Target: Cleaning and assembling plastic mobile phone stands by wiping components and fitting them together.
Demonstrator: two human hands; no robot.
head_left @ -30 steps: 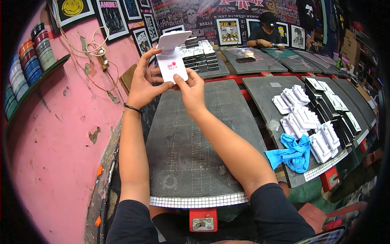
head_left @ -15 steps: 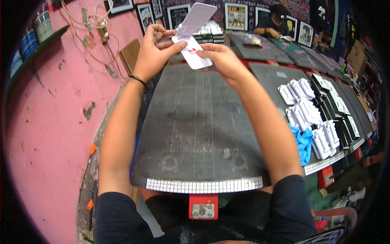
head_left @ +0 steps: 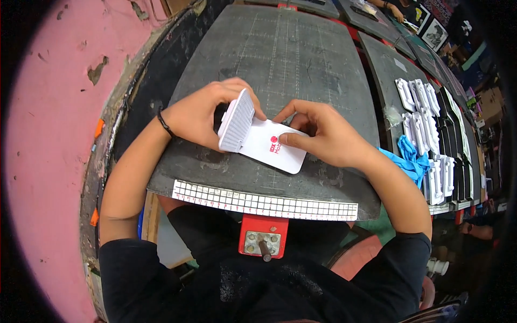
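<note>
Nearest the person's body, a red bracket [head_left: 245,237] with a metal plate sits below the worktop [head_left: 280,59], apparently as its support; a white gridded strip [head_left: 264,202] lines the near edge, perhaps to give a measure for lining things up; just beyond it, between the 2 hands, is a white folding stand [head_left: 277,156], its ribbed flap raised and its flat panel, with a red mark, facing up; the left hand [head_left: 218,113] is clamped on the flap from behind, which seems to keep it upright and off the marked face; the right hand [head_left: 318,134] pinches the panel's far right edge, thumb on top near the mark, likely to steady it, though fingers beneath are hidden; whether the stand touches the worktop I cannot tell; to the right, a blue cloth [head_left: 412,167] lies crumpled beside 3 clusters of white pieces [head_left: 423,132], apparently grouped for easy reach; black boxes [head_left: 458,145] line up alongside; farthest off, a co-worker's hand [head_left: 397,13] shows near the top edge.
</note>
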